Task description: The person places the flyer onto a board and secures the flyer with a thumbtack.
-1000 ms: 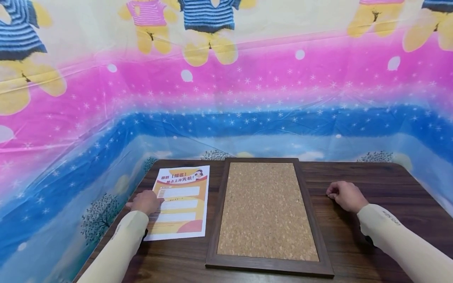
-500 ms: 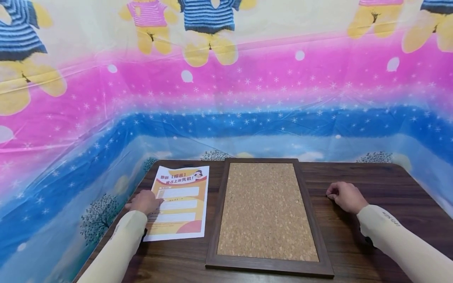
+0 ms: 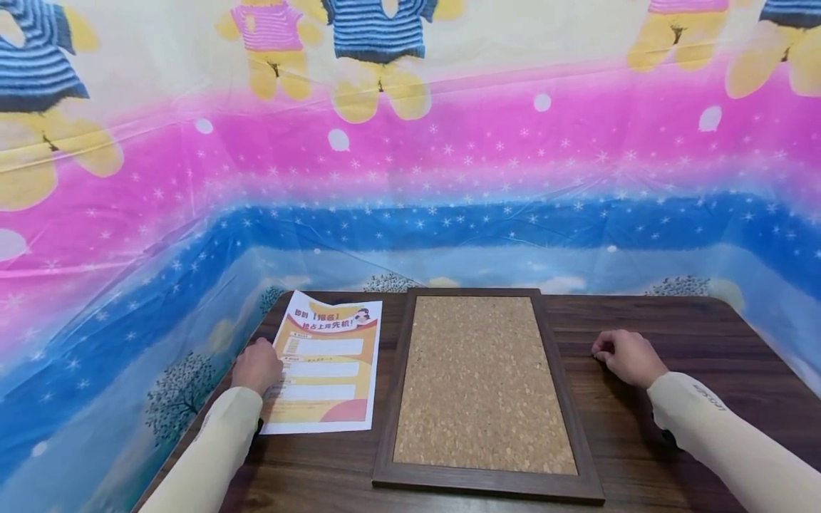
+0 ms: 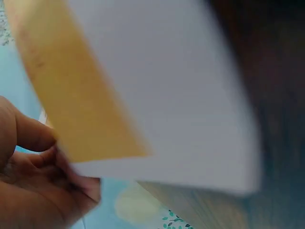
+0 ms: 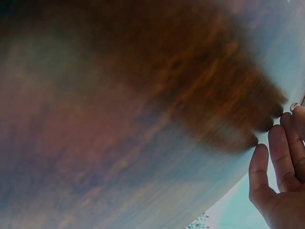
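Observation:
A printed sheet of paper [image 3: 349, 369], orange and yellow with white boxes and Chinese lettering, lies on the left of the table. My left hand [image 3: 257, 365] pinches its left edge. In the left wrist view the thumb and fingers [image 4: 35, 136] hold the sheet's border, and the paper's underside corner hangs over the table edge. A framed cork board [image 3: 484, 385] with a brown frame lies flat in the middle. To its right, my right hand [image 3: 628, 356] rests on the tabletop with loosely bent fingers, holding nothing. The right wrist view shows its fingertips [image 5: 259, 157] touching the wood.
The dark wood-grain table [image 3: 693, 335] has rounded far corners. Behind it and along both sides hangs a patterned curtain [image 3: 449, 142] in pink, blue and cream. The cork board's near edge lies close to the person.
The left hand has gone from lying over the sheet's left side to pinching its edge. The sheet's upper left corner has lifted slightly. The right hand stays still.

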